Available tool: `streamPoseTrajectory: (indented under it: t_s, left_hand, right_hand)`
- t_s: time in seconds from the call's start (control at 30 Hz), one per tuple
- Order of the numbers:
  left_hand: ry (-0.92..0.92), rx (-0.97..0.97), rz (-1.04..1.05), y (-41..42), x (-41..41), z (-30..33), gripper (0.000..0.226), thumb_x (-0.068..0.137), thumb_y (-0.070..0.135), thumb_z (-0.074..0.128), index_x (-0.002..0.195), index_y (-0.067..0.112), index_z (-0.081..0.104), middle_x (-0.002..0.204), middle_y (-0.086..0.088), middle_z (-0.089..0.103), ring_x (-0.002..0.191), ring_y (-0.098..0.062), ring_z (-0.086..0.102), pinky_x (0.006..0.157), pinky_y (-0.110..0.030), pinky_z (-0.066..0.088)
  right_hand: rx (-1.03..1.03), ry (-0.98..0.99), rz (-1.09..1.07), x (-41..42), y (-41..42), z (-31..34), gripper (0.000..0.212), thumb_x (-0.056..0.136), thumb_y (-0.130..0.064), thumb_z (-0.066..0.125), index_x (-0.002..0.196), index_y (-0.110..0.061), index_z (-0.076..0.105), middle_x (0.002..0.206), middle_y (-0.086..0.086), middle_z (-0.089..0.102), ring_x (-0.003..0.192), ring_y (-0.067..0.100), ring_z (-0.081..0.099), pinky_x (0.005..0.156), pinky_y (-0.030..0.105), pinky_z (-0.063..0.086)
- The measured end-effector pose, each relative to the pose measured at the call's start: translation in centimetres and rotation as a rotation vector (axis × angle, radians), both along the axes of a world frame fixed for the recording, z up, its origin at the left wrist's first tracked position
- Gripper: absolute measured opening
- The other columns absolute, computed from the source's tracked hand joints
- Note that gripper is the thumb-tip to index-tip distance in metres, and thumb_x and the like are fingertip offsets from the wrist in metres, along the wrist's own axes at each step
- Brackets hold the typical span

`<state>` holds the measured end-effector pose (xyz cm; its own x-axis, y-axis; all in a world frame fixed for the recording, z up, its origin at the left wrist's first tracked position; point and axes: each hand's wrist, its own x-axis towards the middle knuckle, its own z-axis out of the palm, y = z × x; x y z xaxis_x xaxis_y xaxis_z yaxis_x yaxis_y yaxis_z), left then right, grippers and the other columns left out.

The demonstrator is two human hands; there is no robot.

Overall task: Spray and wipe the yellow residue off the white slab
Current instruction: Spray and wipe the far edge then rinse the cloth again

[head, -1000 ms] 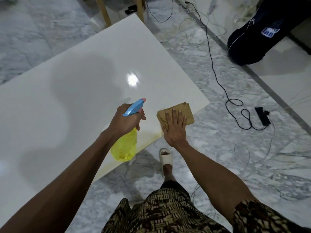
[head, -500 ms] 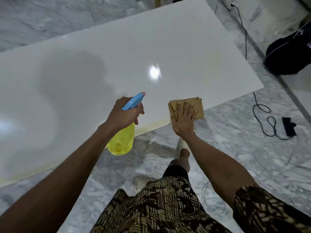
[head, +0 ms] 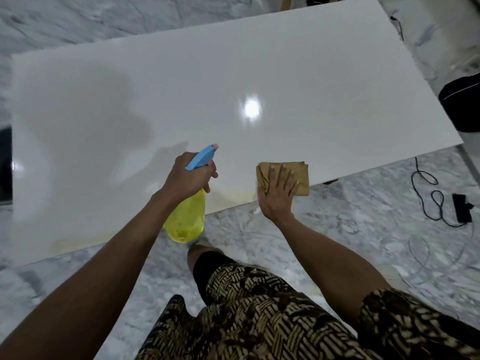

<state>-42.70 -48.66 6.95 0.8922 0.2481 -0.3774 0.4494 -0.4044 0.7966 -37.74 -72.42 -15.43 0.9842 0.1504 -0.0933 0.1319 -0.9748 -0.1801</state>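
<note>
Residue (head: pixel 228 200) runs along the slab's (head: pixel 233 74) lower edge, left of our right hand (head: pixel 278 196), fingers flat on cloth (head: pixel 298 175), left hand (head: pixel 189 178) gripping bottle (head: pixel 187 219)

Dim, cool overhead light leaves one round glare spot on the glossy white slab (head: pixel 233 87), a soft grey shadow at its left, wide-angle bending and blur toward the edges.

Head camera — looks forward and down, near the slab (head: pixel 233 87).
</note>
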Motion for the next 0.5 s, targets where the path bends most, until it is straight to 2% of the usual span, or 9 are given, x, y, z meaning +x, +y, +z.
streamPoseTrajectory:
  t_s: [0.1, 0.2, 0.33, 0.4, 0.5]
  left_hand:
    - [0.018, 0.011, -0.027, 3.9, -0.6, -0.8, 0.027, 0.094, 0.003, 0.055, 0.077, 0.02, 0.068, 0.108, 0.001, 0.077, 0.062, -0.029, 0.074, 0.055, -0.017, 0.053]
    - [0.027, 0.022, -0.075, 7.9, -1.1, -1.1, 0.024, 0.093, 0.007, 0.056, 0.077, 0.02, 0.069, 0.108, -0.001, 0.078, 0.063, -0.032, 0.075, 0.054, -0.016, 0.052]
    - [0.055, -0.004, -0.099, 13.9, -2.2, -1.1, 0.021, 0.086, 0.009, 0.058, 0.071, 0.019, 0.07, 0.1, -0.008, 0.08, 0.057, -0.031, 0.073, 0.059, -0.027, 0.056]
    - [0.057, 0.009, -0.087, 17.1, -2.7, -1.4, 0.025, 0.091, 0.005, 0.058, 0.073, 0.019, 0.07, 0.098, -0.006, 0.08, 0.058, -0.031, 0.074, 0.062, -0.031, 0.061]
    - [0.076, 0.017, -0.072, 21.4, -4.1, -1.7, 0.017, 0.087, 0.013, 0.058, 0.076, 0.01, 0.071, 0.095, -0.008, 0.081, 0.057, -0.029, 0.075, 0.071, -0.039, 0.064]
  right_hand:
    - [0.021, 0.006, -0.049, -1.2, 3.1, -0.1, 0.071, 0.098, -0.053, 0.036, 0.157, -0.016, 0.021, 0.164, 0.018, 0.013, 0.15, 0.043, 0.009, 0.119, 0.06, 0.001]
    - [0.017, 0.0, -0.075, -2.8, 5.3, -0.2, 0.072, 0.098, -0.053, 0.031, 0.158, -0.017, 0.013, 0.164, 0.017, 0.007, 0.15, 0.042, 0.003, 0.119, 0.061, 0.001]
    - [0.01, 0.054, -0.128, -4.8, 9.5, 0.1, 0.072, 0.098, -0.054, 0.023, 0.158, -0.02, 0.003, 0.165, 0.017, 0.0, 0.151, 0.042, -0.003, 0.119, 0.062, -0.001]
    - [0.013, 0.08, -0.205, -5.1, 11.6, 0.3, 0.072, 0.098, -0.055, 0.021, 0.158, -0.019, 0.006, 0.164, 0.019, 0.002, 0.15, 0.043, -0.001, 0.118, 0.063, -0.002]
    - [-0.018, 0.112, -0.233, -6.0, 13.8, 0.5, 0.075, 0.097, -0.057, 0.018, 0.158, -0.015, 0.011, 0.164, 0.021, 0.005, 0.15, 0.045, 0.002, 0.117, 0.064, 0.0]
